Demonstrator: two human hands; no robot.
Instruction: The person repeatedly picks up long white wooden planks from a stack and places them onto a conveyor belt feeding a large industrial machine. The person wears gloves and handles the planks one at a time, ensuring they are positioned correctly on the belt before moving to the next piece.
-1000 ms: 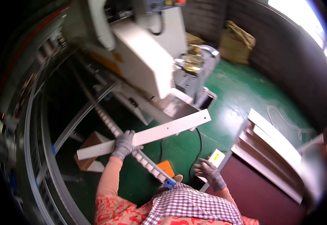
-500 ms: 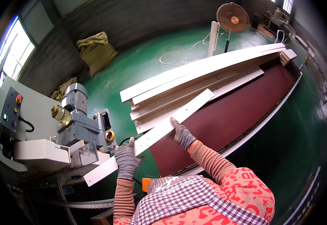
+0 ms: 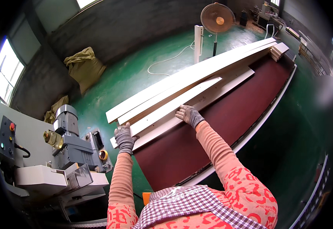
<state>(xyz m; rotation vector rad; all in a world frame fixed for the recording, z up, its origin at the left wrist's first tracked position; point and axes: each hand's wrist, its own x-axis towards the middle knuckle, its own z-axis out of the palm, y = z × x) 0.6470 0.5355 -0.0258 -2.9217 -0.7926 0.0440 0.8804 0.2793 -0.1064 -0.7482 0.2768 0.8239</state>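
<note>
A long white board (image 3: 170, 102) with small holes lies on the stack of white boards, along its near side. My left hand (image 3: 124, 140), in a grey glove, is closed round the board's near left end, with the thumb on the side toward me. Farther right, my gloved right hand (image 3: 189, 115) rests at the board's near edge with its fingers stretched out and apart, over a lower white board (image 3: 227, 86). Beneath the stack is a dark red tabletop (image 3: 220, 122).
To the left stands a machine with a grey motor (image 3: 66, 119) and a control box (image 3: 7, 135). A fan (image 3: 216, 18) and a white post (image 3: 198, 44) stand beyond the table. A filled sack (image 3: 84, 70) leans by the wall; a cable (image 3: 155, 63) lies on the green floor.
The white board has moved from a slanted position over the table's near left corner onto the stack, lying along it. Both hands went with it; my right hand's fingers have spread.
</note>
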